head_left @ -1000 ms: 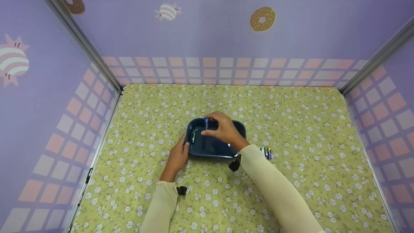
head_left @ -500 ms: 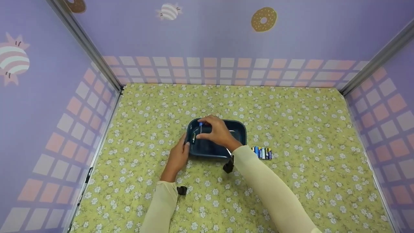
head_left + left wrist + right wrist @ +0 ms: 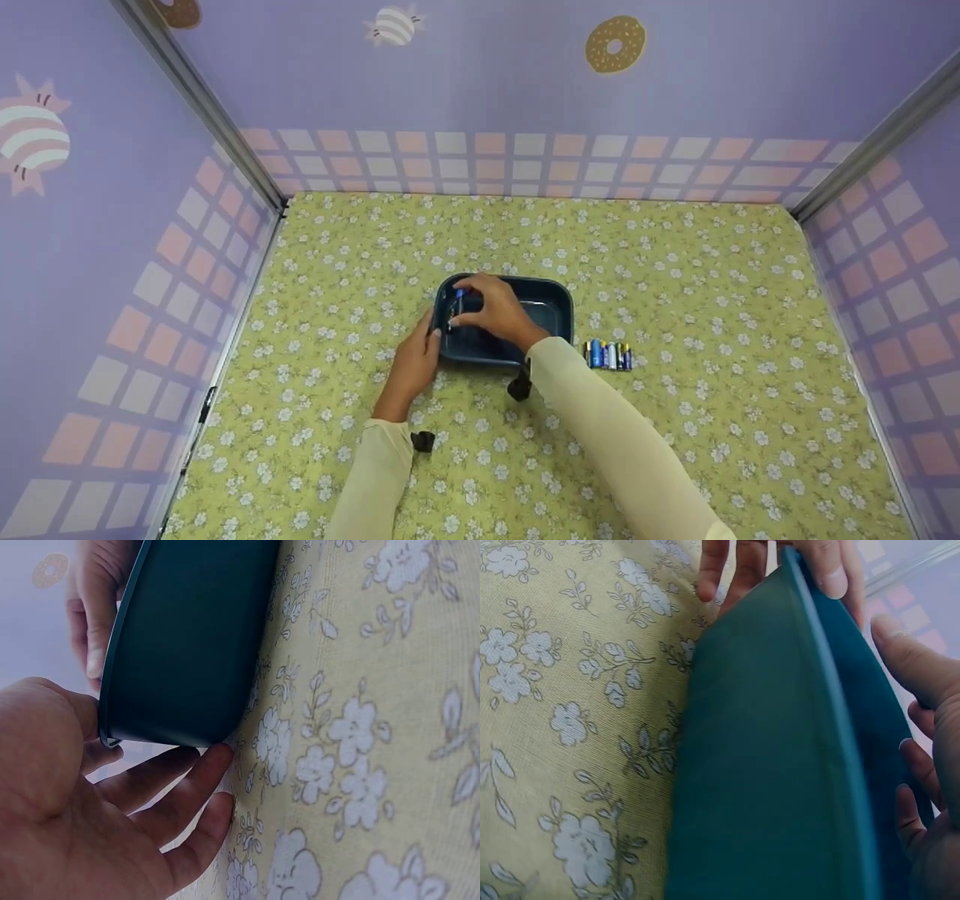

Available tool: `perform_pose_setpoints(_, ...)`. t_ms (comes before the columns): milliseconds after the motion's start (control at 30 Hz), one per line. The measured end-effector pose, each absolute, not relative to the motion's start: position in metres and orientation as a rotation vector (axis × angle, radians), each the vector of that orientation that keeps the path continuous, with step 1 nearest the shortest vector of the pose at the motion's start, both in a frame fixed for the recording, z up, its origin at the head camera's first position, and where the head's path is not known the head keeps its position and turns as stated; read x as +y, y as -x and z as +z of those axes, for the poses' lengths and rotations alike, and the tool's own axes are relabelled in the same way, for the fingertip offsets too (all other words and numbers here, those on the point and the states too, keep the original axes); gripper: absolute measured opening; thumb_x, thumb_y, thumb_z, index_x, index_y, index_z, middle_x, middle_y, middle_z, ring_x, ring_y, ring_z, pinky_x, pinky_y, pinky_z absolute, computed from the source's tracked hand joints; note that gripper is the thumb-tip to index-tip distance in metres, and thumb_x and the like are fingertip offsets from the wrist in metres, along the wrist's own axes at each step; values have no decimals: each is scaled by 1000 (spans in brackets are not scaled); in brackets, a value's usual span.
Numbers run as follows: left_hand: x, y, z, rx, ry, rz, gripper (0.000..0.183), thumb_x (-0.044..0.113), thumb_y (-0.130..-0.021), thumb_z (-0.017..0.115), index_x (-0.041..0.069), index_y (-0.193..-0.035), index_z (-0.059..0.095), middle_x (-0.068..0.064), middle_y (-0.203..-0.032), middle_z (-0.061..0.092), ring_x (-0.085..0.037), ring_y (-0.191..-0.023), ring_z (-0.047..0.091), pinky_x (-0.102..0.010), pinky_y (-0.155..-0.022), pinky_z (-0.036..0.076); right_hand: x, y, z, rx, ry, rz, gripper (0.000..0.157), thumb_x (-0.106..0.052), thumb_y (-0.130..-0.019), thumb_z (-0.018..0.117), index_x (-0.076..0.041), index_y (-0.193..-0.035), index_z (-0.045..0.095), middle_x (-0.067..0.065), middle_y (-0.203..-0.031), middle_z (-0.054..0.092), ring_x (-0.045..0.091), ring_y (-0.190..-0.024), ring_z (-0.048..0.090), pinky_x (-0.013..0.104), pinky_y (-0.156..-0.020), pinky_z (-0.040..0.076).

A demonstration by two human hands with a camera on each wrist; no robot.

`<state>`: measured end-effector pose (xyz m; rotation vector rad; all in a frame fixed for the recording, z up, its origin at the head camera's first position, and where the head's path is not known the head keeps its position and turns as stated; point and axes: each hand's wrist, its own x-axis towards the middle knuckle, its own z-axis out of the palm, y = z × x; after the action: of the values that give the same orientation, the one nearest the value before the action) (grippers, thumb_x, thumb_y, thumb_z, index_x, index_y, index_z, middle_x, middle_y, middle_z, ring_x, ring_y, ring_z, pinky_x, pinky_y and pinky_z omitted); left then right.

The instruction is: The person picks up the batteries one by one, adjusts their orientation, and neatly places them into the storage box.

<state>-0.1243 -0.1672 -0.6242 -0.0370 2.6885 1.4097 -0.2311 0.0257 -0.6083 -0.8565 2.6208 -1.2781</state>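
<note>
A dark teal plastic basin (image 3: 551,319) stands on the flowered cloth. My left hand (image 3: 413,364) steadies its left end; in the right wrist view the thumb hooks over the rim while the fingers lie along the outer wall. Over the basin's left part, my right hand (image 3: 496,310) pinches a blue-ended battery (image 3: 460,295) upright between thumb and fingers. Beneath it, along the left inner wall, lies something small, mostly covered. To the right of the basin, several batteries (image 3: 609,355) lie side by side in a row.
Yellow flowered cloth (image 3: 712,300) covers the table. Purple wall panels (image 3: 480,82) with metal frame posts enclose the back and both sides. A small black clip (image 3: 208,405) sits on the left edge.
My right hand has moved left and slightly toward me, lowering the battery toward the basin's left wall. More of the battery row shows as the right sleeve shifts. The left hand keeps still.
</note>
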Motion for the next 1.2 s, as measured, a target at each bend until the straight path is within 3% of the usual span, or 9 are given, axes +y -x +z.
perform_pose_setpoints(500,-167,124,-624,2688,38,1418,57,34,-112,39,16,-164,24,-19,-153,50,-38,-128,60,-57,-107,46,15,231,-625,2714,800,-1017,60,-39,-80,88,-13,-130,69,7,-126,67,26,-116,62,45,-105,49)
perform_pose_setpoints(800,-166,123,-624,2674,57,1435,58,35,-112,39,17,-165,24,-18,-156,48,-38,-135,55,-58,-111,43,15,230,-633,2718,823,-972,61,-42,-78,90,-12,-127,70,7,-123,67,28,-114,62,45,-103,49)
perform_pose_setpoints(1033,-165,124,-625,2683,77,1426,58,34,-112,40,17,-164,24,-20,-150,54,-37,-125,62,-57,-108,45,13,228,-635,2757,826,-842,66,-49,-77,88,-16,-130,69,4,-126,67,28,-115,61,45,-100,51)
perform_pose_setpoints(1200,-165,124,-625,2690,71,1421,57,34,-112,39,17,-165,24,-18,-155,49,-37,-132,58,-57,-111,43,12,228,-636,2792,823,-760,66,-52,-77,87,-17,-130,68,3,-125,68,26,-112,61,44,-97,53)
